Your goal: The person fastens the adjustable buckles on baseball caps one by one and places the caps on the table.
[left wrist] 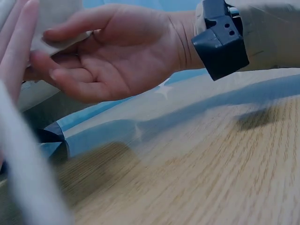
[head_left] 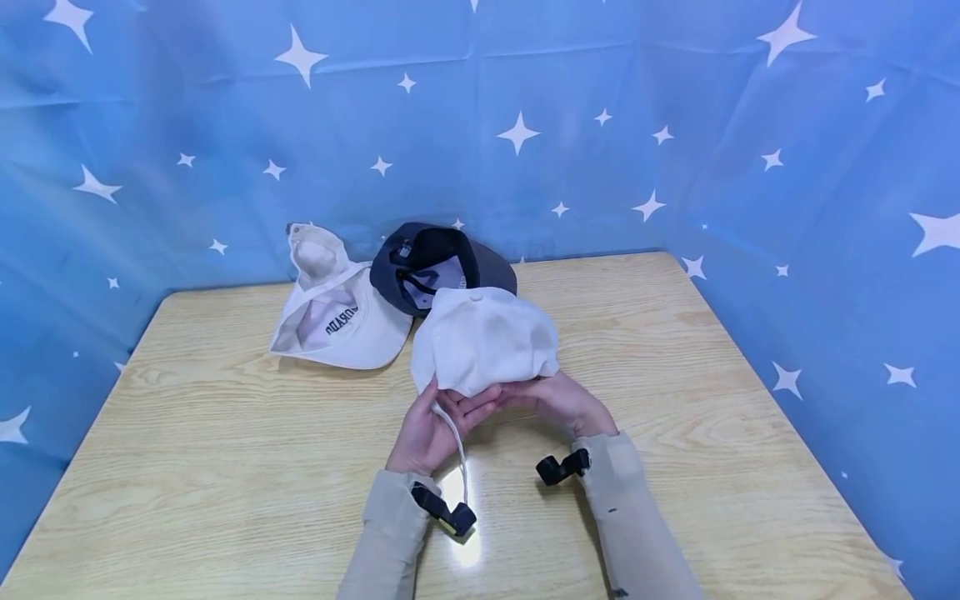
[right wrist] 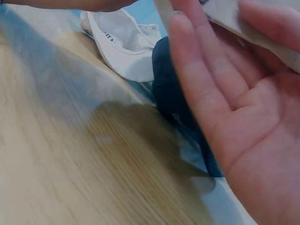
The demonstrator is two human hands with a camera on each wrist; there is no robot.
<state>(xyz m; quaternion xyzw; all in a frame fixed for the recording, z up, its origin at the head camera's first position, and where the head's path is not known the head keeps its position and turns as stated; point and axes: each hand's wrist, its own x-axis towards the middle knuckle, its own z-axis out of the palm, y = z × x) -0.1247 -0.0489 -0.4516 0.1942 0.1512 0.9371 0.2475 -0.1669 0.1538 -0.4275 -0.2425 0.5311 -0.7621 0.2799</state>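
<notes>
Begin at the left, on the wooden table [head_left: 225, 450]: see a lettered white cap [head_left: 337, 304] lying with its hollow side in view, then, touching its brim by the look, a dark cap [head_left: 450, 271], also hollow side showing. Move on to the left hand [head_left: 424, 435], reaching in from below — thumb against the near edge of a held white cap [head_left: 483, 342], other fingers laid out beneath, apparently pinching that edge. Note a thin white strip [head_left: 462, 454] hanging from this hand toward a black wrist camera [head_left: 447, 512]; cannot tell to which to assign it. Find the held white cap raised above the table, crown up, in front of the dark cap; cannot tell touching from apart there. End with the right hand [head_left: 566, 402], thumb over the edge, fingers underneath, pinching the fabric. Judge the step in hand as two-handed handling of this one cap — probably turning or shaping it. Seems next to call for an even grip, and for care around the strip and the dark cap
</notes>
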